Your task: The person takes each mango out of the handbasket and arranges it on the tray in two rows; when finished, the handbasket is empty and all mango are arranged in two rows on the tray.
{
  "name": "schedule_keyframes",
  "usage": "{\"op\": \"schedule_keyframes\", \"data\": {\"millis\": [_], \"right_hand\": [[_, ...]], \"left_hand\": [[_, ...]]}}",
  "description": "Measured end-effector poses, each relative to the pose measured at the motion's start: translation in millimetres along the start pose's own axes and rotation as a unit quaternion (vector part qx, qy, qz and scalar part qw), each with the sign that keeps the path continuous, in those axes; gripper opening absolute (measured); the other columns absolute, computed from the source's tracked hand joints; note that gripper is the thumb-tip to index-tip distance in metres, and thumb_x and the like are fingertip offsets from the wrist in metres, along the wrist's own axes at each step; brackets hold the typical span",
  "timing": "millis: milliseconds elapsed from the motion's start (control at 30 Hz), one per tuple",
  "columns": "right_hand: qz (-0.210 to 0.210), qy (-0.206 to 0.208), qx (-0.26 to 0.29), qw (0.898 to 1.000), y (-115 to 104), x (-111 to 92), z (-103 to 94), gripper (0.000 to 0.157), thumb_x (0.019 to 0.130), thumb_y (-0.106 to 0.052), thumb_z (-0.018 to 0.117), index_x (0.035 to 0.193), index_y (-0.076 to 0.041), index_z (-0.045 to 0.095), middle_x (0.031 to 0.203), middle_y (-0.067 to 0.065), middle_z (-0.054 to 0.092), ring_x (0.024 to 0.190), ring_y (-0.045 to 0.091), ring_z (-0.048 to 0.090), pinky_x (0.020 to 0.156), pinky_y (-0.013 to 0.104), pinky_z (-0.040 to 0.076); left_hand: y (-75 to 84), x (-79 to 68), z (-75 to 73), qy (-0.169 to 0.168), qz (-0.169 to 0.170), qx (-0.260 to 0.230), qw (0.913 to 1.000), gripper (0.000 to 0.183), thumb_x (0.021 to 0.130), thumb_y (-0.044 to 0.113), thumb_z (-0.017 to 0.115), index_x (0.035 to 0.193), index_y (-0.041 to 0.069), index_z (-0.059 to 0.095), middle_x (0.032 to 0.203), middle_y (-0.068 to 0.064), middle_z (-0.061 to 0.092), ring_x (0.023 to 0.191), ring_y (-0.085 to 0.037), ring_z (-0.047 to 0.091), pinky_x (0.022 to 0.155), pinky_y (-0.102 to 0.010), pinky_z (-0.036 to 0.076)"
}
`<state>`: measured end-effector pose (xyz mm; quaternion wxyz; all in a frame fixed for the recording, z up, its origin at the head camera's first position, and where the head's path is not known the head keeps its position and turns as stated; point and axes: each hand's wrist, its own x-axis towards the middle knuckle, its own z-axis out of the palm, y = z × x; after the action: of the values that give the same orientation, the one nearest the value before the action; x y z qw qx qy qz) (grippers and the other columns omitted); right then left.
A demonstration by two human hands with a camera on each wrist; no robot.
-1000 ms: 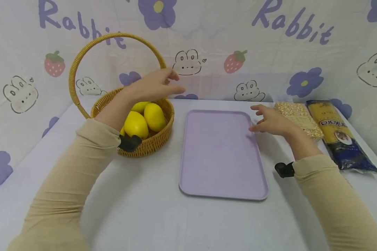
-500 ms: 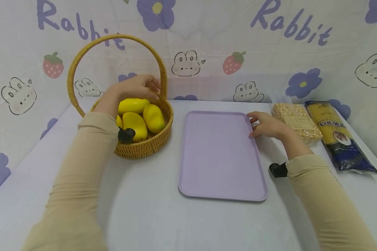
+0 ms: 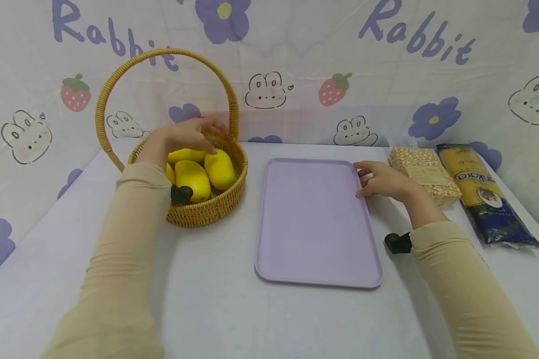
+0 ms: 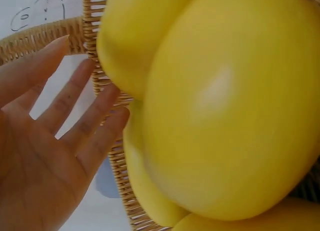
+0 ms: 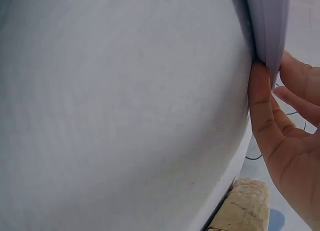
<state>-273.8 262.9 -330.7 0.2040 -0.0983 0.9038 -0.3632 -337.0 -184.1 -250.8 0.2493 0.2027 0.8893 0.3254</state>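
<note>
Basket (image 3: 206,214): toward the far-left corner of the tabletop (image 3: 215,309), yellow fruit (image 3: 220,170) inside.
Left hand (image 3: 189,134): right over it, fingers spread beside that fruit (touching? can't tell from here)!
Tray (image 3: 319,224): lying flat mid-tabletop, toward the far edge.
Right hand (image 3: 382,180): thumb and fingers pinching the tray's right rim, near its far corner!

My left fingers (image 4: 67,96) have fruit (image 3: 193,179) crowding close and the handle (image 3: 234,117) of the basket (image 3: 206,214) rising just past their tips. A narrow strip of counter (image 3: 252,209) between basket and tray (image 3: 319,224) would let me pass; to the tray's right, a bag of grain (image 3: 424,173) limits the room near my right fingers (image 5: 261,101).
</note>
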Motion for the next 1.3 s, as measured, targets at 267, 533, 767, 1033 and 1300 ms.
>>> {"op": "schedule_keyframes", "data": {"millis": [267, 533, 767, 1033, 1300], "right_hand": [[-0.002, -0.001, 0.001, 1.000, -0.6, -2.7, 0.1, 0.082, 0.089, -0.001, 0.064, 0.154, 0.007, 0.015, 0.148, 0.036, 0.031, 0.134, 0.049, 0.043, 0.104, 0.051, 0.045], [0.000, 0.005, 0.008, 1.000, -1.6, -2.9, 1.3, 0.082, 0.089, -0.001, 0.064, 0.155, 0.006, 0.015, 0.148, 0.036, 0.031, 0.133, 0.048, 0.044, 0.105, 0.051, 0.044], [-0.001, 0.008, 0.007, 1.000, 0.0, -2.3, 1.4, 0.081, 0.089, 0.000, 0.064, 0.154, 0.007, 0.016, 0.148, 0.035, 0.032, 0.132, 0.048, 0.045, 0.103, 0.046, 0.046], [0.000, 0.006, 0.007, 1.000, 1.3, -2.7, 3.1, 0.082, 0.089, 0.000, 0.064, 0.154, 0.006, 0.015, 0.148, 0.035, 0.032, 0.131, 0.047, 0.045, 0.101, 0.045, 0.046], [-0.017, 0.019, 0.015, 1.000, 7.5, 1.0, 1.3, 0.083, 0.086, -0.002, 0.069, 0.153, 0.007, 0.020, 0.143, 0.037, 0.034, 0.126, 0.045, 0.050, 0.098, 0.041, 0.049]], "left_hand": [[-9.6, 3.0, 5.4, -0.046, 0.004, -0.023, 0.9987, 0.058, 0.086, 0.001, 0.059, 0.142, 0.007, 0.047, 0.155, -0.009, 0.039, 0.149, -0.031, 0.028, 0.126, -0.052, 0.020], [-10.5, 1.5, 10.5, -0.072, -0.008, -0.010, 0.9973, 0.058, 0.084, 0.001, 0.062, 0.140, 0.015, 0.053, 0.155, -0.006, 0.038, 0.142, -0.028, 0.031, 0.123, -0.051, 0.023], [-13.5, 3.3, 10.9, -0.090, -0.013, 0.007, 0.9959, 0.062, 0.085, 0.003, 0.065, 0.143, 0.018, 0.051, 0.157, -0.008, 0.034, 0.143, -0.031, 0.026, 0.123, -0.057, 0.017], [-18.5, 5.5, 13.1, -0.103, -0.006, 0.022, 0.9944, 0.071, 0.083, 0.007, 0.067, 0.148, 0.020, 0.042, 0.158, -0.011, 0.029, 0.140, -0.035, 0.025, 0.119, -0.059, 0.018], [-18.5, 10.0, 15.8, -0.084, -0.022, 0.043, 0.9953, 0.069, 0.083, 0.007, 0.068, 0.145, 0.020, 0.042, 0.154, -0.012, 0.032, 0.136, -0.035, 0.028, 0.117, -0.057, 0.024]]}}
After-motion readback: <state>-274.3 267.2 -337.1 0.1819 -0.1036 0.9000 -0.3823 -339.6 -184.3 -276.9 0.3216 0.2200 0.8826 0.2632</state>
